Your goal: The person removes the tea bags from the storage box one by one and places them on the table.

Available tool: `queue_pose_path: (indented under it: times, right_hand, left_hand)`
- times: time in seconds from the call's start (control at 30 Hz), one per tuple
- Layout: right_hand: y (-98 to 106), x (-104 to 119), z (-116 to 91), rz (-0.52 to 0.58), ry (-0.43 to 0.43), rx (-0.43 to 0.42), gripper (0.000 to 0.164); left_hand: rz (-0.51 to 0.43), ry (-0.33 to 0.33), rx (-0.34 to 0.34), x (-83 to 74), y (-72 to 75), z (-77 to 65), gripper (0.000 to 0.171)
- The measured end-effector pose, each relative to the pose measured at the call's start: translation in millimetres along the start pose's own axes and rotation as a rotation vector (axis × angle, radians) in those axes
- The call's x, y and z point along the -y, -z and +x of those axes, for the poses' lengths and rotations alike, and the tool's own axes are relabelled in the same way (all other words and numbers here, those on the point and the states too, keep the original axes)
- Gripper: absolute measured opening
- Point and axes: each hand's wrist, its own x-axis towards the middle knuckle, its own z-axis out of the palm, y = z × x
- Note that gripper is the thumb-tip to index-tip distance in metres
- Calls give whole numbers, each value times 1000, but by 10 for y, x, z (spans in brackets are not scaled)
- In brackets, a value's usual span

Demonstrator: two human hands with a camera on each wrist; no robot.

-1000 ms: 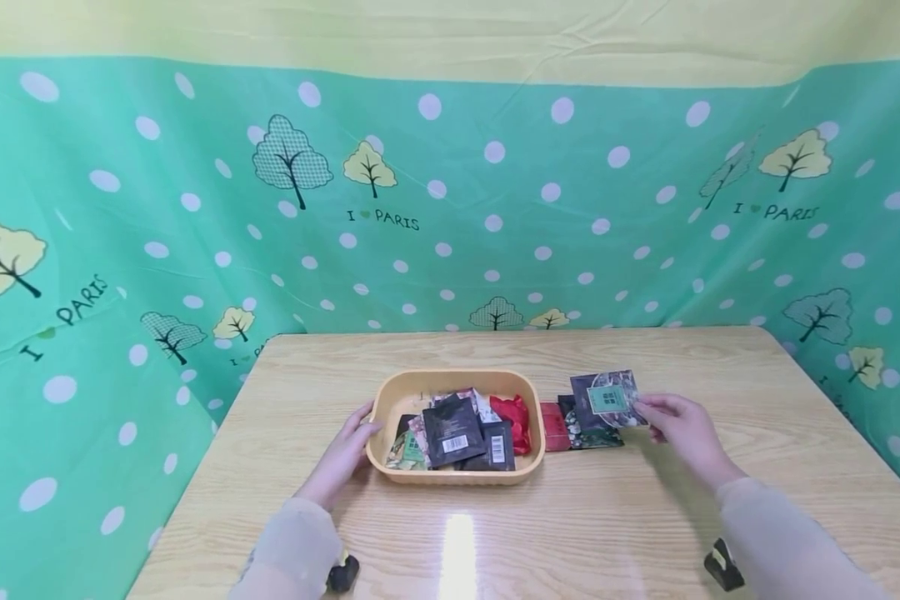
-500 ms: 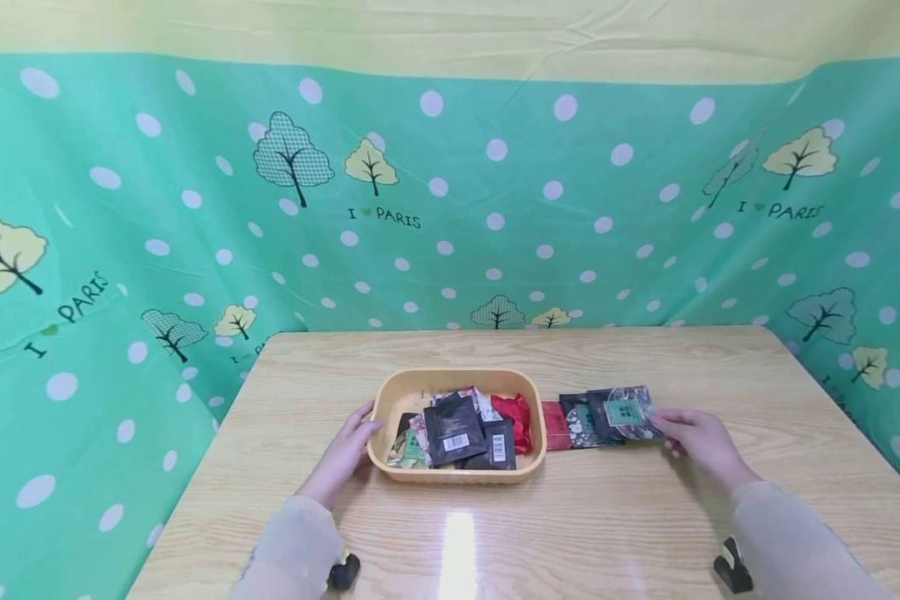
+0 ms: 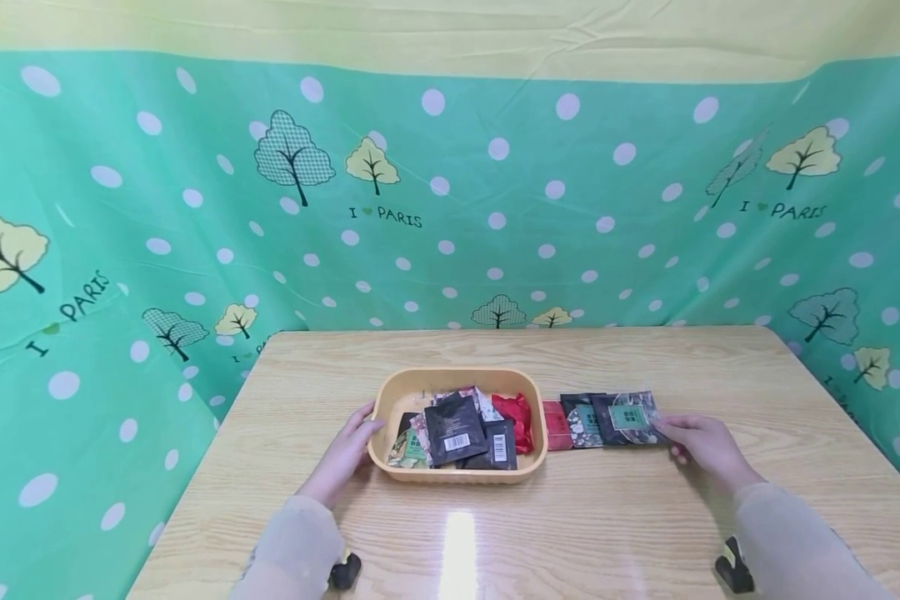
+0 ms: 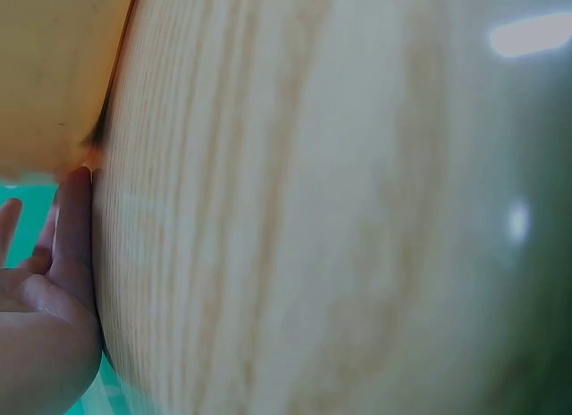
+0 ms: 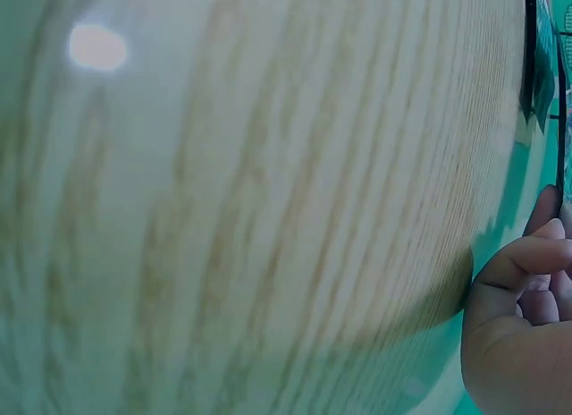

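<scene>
My right hand [image 3: 701, 442] pinches the right edge of a dark sachet with a teal label [image 3: 630, 417] between thumb and fingers. The sachet overlaps a black sachet with a pale floral print [image 3: 585, 425], which lies on the table beside a red sachet [image 3: 557, 425]. In the right wrist view the held sachet's thin edge [image 5: 561, 138] rises from the fingertips. My left hand [image 3: 351, 446] rests against the left end of a yellow plastic basket [image 3: 461, 477]; its fingers look straight in the left wrist view. Several dark sachets [image 3: 453, 429] lie jumbled inside, some showing barcodes.
A shiny red packet [image 3: 516, 417] lies at the basket's right end. The wood-grain table [image 3: 555, 533] reaches back to a green polka-dot curtain [image 3: 450, 208]. Small black objects [image 3: 345, 572] show beside both sleeves.
My right hand has moved right and lowered the teal-labelled sachet, uncovering more of the black floral one beneath. The left hand has stayed at the basket.
</scene>
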Motion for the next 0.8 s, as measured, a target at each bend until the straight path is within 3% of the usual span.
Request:
queue_pose_path:
  times: [0.8]
  right_hand:
    - [-56,-4,15,-25,-48,-56,47]
  left_hand:
    - [12,2,-21,21,8,25,70]
